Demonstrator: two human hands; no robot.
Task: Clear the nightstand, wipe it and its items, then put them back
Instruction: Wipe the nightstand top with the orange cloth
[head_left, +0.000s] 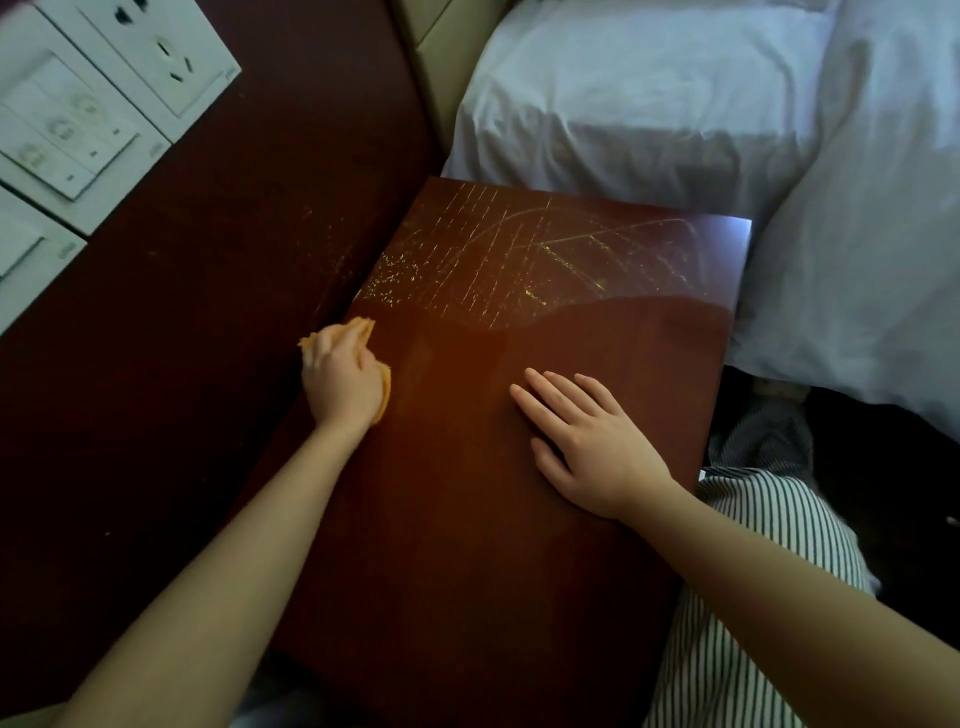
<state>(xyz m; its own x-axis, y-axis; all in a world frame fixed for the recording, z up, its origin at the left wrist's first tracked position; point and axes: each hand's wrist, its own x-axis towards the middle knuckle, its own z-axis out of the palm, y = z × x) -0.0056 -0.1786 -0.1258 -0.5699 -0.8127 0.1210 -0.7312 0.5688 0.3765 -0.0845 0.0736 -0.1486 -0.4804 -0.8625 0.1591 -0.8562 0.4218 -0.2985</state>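
The dark red-brown nightstand top (467, 519) fills the middle of the head view, with nothing standing on it. Wet streaks and droplets glint across its far half (519, 260). My left hand (340, 379) grips a bunched orange cloth (363, 328) and presses it on the top's left edge, beside the wall panel. My right hand (582, 441) lies flat on the top to the right of centre, fingers straight and a little spread, holding nothing.
A dark wooden wall panel (182, 338) runs along the left with white sockets and switches (93, 104). A bed with white bedding (727, 104) borders the far and right sides. My striped clothing (753, 545) shows at the lower right.
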